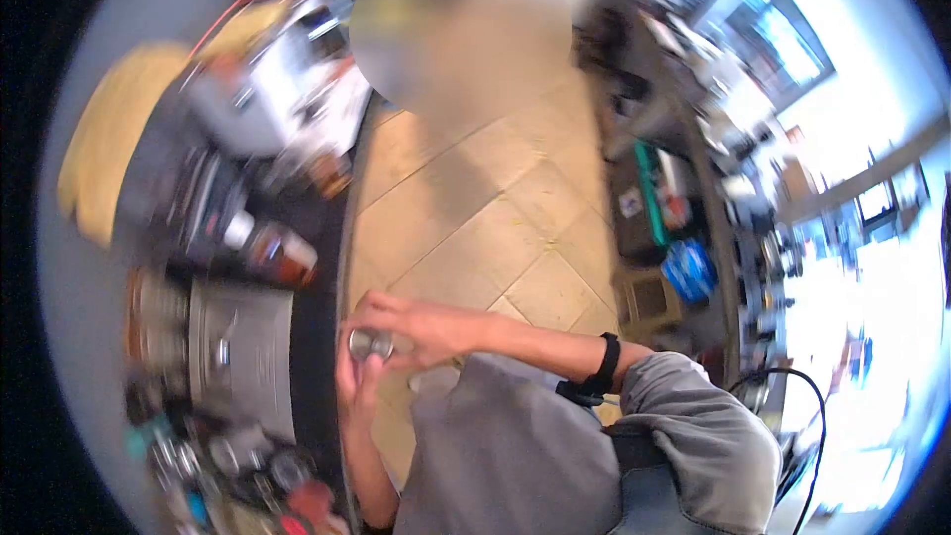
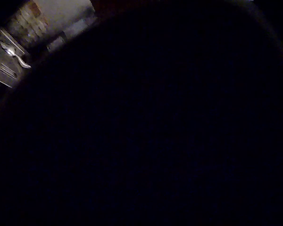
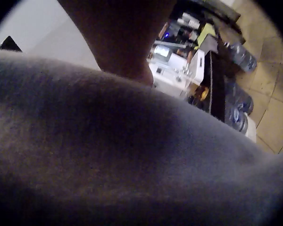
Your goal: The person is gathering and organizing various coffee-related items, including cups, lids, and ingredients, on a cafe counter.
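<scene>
In the head view both hands meet at the edge of the dark counter (image 1: 315, 376), around a small silvery metal cylinder (image 1: 363, 344). My right hand (image 1: 411, 325) reaches across from the right, its fingers bent over the cylinder's far side. My left hand (image 1: 355, 386) comes up from below and holds the near side, the thumb against the metal. What kind of container or part the cylinder is does not show. The left wrist view is almost wholly dark, and grey cloth (image 3: 132, 150) covers much of the right wrist view, so neither shows the grip.
Left of the hands lies a grey panel (image 1: 260, 337) with a silvery fitting. Jars and small items crowd the counter's near end. Across the tiled floor (image 1: 475, 228), a shelf holds a green-edged box (image 1: 649, 193) and a blue package (image 1: 688, 272). Large water bottles (image 3: 243, 56) stand on the floor.
</scene>
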`<control>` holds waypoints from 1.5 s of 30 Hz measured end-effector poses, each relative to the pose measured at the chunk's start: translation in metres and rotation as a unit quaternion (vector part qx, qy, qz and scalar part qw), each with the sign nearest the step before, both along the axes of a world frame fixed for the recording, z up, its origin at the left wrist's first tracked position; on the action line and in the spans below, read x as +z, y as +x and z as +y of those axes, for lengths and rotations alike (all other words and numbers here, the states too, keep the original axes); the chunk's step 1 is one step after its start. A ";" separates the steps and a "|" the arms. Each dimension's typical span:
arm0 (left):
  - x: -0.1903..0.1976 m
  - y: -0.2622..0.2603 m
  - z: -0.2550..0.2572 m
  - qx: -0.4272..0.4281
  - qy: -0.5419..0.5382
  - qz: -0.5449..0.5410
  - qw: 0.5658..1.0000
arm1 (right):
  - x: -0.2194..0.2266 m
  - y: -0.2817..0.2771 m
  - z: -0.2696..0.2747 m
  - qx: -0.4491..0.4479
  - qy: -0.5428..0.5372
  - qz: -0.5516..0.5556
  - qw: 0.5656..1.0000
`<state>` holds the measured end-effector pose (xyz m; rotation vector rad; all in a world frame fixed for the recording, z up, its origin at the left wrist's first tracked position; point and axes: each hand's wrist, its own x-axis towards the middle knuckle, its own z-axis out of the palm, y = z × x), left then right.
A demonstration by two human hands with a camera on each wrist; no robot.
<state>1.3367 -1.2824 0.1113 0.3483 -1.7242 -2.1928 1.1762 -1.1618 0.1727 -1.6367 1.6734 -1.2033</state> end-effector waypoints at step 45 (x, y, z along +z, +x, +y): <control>-0.007 -0.330 0.686 -0.806 0.004 0.034 0.591 | -0.320 0.297 0.549 -0.903 0.136 -0.406 0.023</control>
